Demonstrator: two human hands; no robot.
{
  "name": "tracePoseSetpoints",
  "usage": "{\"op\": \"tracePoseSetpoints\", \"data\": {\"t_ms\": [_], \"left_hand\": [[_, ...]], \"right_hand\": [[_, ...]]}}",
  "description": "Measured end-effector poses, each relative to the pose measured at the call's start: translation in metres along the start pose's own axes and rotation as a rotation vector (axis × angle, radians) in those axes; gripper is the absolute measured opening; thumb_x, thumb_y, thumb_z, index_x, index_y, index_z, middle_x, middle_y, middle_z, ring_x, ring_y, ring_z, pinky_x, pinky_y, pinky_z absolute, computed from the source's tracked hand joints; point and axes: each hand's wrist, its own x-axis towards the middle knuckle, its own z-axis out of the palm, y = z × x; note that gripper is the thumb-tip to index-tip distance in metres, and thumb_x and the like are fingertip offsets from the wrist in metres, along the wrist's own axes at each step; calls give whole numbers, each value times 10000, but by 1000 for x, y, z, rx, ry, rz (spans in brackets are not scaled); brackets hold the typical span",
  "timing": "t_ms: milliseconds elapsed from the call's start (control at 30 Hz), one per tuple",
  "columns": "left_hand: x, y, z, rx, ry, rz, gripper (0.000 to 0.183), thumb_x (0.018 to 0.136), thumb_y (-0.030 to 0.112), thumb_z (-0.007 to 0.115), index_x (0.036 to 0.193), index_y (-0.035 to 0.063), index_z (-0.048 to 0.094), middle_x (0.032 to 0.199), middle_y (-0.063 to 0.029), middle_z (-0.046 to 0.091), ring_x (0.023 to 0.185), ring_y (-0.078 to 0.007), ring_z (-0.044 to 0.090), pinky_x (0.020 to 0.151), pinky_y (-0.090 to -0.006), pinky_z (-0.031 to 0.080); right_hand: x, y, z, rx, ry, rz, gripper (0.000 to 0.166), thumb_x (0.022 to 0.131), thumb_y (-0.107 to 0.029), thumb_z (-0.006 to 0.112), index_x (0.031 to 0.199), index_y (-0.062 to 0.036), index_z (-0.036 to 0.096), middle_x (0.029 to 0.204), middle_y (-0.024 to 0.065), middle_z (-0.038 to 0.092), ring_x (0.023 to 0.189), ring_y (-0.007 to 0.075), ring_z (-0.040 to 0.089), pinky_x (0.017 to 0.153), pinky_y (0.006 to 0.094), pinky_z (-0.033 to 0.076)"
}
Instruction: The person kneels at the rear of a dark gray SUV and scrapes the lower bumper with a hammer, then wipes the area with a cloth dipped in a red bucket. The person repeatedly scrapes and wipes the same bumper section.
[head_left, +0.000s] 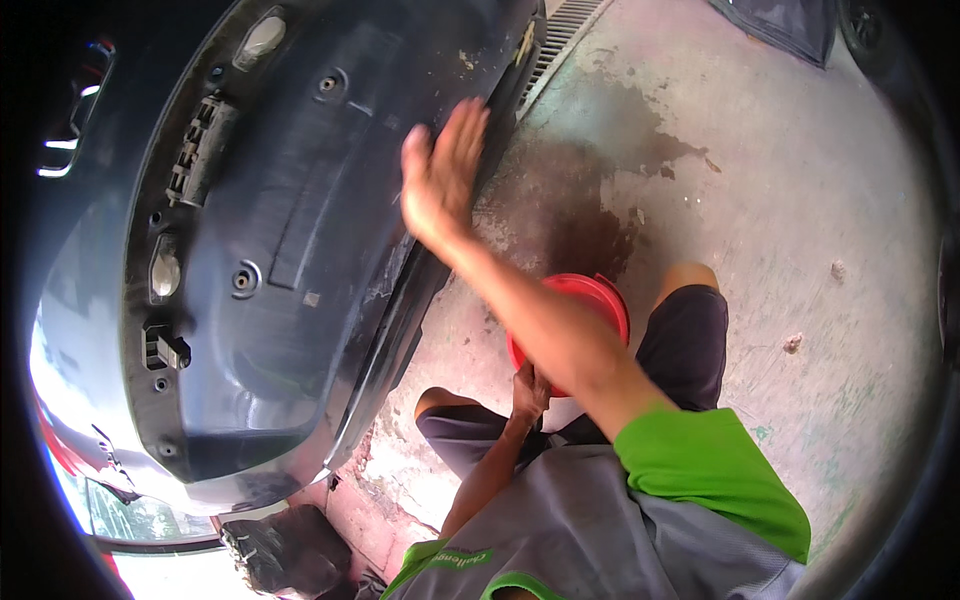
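My right hand reaches across to the lower edge of a dark car tailgate. It is slightly blurred, with the fingers extended, the thumb apart and nothing held. Whether the palm touches the panel, I cannot tell. Scuffs and pale chipped patches mark the panel near its edge. A red plastic bucket stands between my knees, partly hidden under my right forearm. My left hand grips its near rim. What the bucket contains is mostly out of sight.
Lamp housings and a bracket sit in the tailgate's recess. Dark wet patches stain the concrete floor beside a drain grate. A black wrapped bundle lies at lower left. Another dark object is at upper right.
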Motion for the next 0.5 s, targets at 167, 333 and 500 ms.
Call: {"op": "tracePoseSetpoints", "data": {"t_ms": [167, 333, 500], "left_hand": [[0, -28, -8, -103, -61, 128, 398, 1094, 408, 515, 1025, 26, 603, 612, 27, 533, 455, -78, 484, 393, -259, 384], [3, -19, -1, -73, 55, 50, 367, 1086, 381, 534, 1029, 25, 606, 635, 12, 559, 457, -98, 512, 384, -267, 402], [6, 22, 13, -13, 89, -36, 457, 1101, 444, 487, 912, 36, 567, 553, 18, 476, 414, -84, 455, 373, -291, 364]], "right_hand": [[-152, -11, 19, 19, -115, -284, 899, 1086, -515, 348, 1590, 147, 8, 1647, 412, -34, 1546, 561, -9, 1249, 635, 42], [-87, -8, 6, -88, -133, -90, 907, 1084, -543, 318, 1588, 151, 24, 1664, 383, -16, 1564, 520, -8, 1264, 600, 24], [19, -2, -12, -51, -27, 48, 918, 1080, -590, 231, 1588, 148, 30, 1674, 363, -13, 1584, 458, -14, 1278, 560, 28]]}}
